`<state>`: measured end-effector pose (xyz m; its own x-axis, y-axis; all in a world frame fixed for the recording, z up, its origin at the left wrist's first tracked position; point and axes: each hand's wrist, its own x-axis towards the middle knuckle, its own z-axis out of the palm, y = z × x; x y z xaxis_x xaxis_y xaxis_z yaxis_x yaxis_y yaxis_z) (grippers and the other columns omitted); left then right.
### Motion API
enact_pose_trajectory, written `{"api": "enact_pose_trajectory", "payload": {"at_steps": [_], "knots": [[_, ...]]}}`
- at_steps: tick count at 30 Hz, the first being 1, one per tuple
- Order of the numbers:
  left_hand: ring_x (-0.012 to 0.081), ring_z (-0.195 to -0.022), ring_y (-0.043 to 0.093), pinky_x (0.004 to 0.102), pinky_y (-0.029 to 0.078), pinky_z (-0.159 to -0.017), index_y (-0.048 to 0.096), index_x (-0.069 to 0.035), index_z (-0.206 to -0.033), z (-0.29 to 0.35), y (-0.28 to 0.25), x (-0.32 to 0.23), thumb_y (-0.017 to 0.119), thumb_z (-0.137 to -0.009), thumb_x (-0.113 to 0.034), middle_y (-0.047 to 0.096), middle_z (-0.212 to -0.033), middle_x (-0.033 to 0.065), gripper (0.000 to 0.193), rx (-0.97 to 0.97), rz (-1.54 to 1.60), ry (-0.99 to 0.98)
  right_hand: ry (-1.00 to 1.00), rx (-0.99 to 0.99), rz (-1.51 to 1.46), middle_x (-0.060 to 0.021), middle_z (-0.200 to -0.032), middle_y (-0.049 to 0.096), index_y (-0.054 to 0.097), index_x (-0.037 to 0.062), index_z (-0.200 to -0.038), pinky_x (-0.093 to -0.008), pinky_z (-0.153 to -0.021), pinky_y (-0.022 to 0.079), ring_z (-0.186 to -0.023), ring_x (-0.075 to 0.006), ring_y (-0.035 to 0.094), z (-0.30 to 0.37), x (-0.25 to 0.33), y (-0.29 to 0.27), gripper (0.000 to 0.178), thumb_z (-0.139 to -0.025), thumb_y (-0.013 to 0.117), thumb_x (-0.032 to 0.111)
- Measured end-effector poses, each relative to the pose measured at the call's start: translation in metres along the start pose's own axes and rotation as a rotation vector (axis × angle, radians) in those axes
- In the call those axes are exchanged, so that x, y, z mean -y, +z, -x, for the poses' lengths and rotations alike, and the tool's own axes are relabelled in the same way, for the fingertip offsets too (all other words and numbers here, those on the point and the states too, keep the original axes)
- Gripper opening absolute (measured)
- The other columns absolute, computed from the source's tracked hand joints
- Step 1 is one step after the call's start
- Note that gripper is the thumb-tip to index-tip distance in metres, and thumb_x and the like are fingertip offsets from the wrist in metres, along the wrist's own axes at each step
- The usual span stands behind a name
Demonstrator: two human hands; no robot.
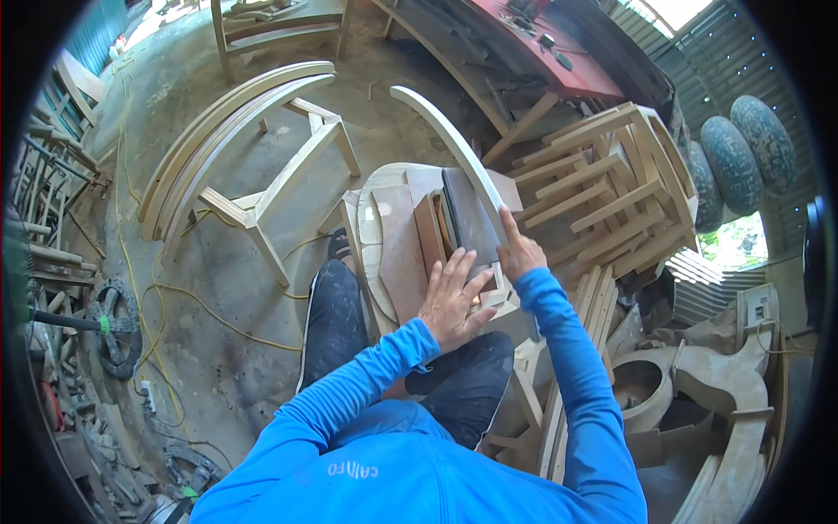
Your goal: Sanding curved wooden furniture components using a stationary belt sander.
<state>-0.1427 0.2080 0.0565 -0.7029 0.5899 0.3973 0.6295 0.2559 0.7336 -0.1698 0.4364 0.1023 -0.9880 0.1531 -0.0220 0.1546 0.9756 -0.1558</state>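
Observation:
A long, pale curved wooden strip [456, 142] stretches away from me, its far end raised above the floor. My right hand [522, 253] grips its near end, the index finger laid along the wood. Just left of it, my left hand [453, 304] is spread with its fingers extended, over the near end of a wooden fixture [425, 229]; whether it presses on the fixture I cannot tell. A dark-edged grey plate [471, 210] stands in that fixture, beside the strip. Underneath is a round-edged wooden worktop [370, 236] between my knees.
Several curved strips lie stacked on a wooden frame [297, 175] at the left. Wooden frames [611, 188] are piled at the right, near dark rounded tanks [735, 153]. A yellow cord [223, 327] crosses the floor. Beyond stands a red-topped table [567, 57].

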Motion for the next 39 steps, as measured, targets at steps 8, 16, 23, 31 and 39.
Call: {"api": "enact_pose_trajectory", "payload": {"at_steps": [8, 16, 23, 31, 39], "knots": [[0.0404, -0.154, 0.021, 0.0643, 0.017, -0.122, 0.045, -0.014, -0.151, -0.052, -0.018, -0.026, 0.070, -0.088, -0.059, 0.031, -0.161, 0.0225, 0.082, 0.063, -0.275, 0.246, -0.022, -0.047, -0.211, -0.0291, -0.106, 0.068, 0.018, 0.0294, -0.164, -0.0566, -0.077, 0.055, -0.090, -0.0495, 0.068, 0.144, -0.029, 0.006, 0.095, -0.084, 0.065, 0.005], [0.0316, -0.138, 0.044, 0.0592, 0.029, -0.114, 0.062, -0.017, -0.135, -0.127, 0.012, -0.055, 0.082, -0.067, -0.071, 0.059, -0.136, 0.0133, 0.090, 0.331, -0.431, 0.666, 0.060, -0.138, -0.154, -0.0230, -0.094, 0.067, 0.030, 0.0207, -0.162, -0.0499, -0.064, 0.054, -0.077, -0.0450, 0.067, 0.433, -0.066, -0.045, 0.085, -0.088, 0.069, 0.004], [0.0230, -0.087, 0.064, 0.0419, 0.049, -0.089, 0.066, -0.013, -0.076, -0.091, 0.040, -0.109, 0.087, -0.059, -0.067, 0.065, -0.083, 0.0020, 0.060, 0.307, -0.130, 0.724, 0.180, -0.179, -0.002, -0.0231, -0.089, 0.067, 0.041, 0.0106, -0.153, -0.0505, -0.062, 0.053, -0.072, -0.0455, 0.066, 0.533, -0.095, -0.085, 0.079, -0.080, 0.070, -0.002], [0.0228, -0.087, 0.062, 0.0400, 0.047, -0.091, 0.066, -0.015, -0.079, -0.143, 0.013, -0.027, 0.086, -0.059, -0.066, 0.063, -0.082, 0.0002, 0.058, 0.142, -0.046, 0.724, 0.241, 0.038, -0.038, -0.0285, -0.111, 0.069, 0.044, 0.0119, -0.148, -0.0515, -0.077, 0.058, -0.096, -0.0490, 0.069, 0.414, -0.068, -0.106, 0.069, -0.086, 0.072, 0.007], [0.0386, -0.153, 0.025, 0.0647, 0.017, -0.122, 0.042, -0.012, -0.153, -0.131, -0.014, 0.074, 0.070, -0.084, -0.066, 0.035, -0.159, 0.0209, 0.091, -0.013, -0.267, 0.384, 0.139, 0.193, -0.001, -0.0284, -0.095, 0.069, 0.034, 0.0183, -0.145, -0.0603, -0.075, 0.053, -0.084, -0.0519, 0.066, 0.123, -0.052, -0.059, 0.069, -0.085, 0.067, 0.008]]}}
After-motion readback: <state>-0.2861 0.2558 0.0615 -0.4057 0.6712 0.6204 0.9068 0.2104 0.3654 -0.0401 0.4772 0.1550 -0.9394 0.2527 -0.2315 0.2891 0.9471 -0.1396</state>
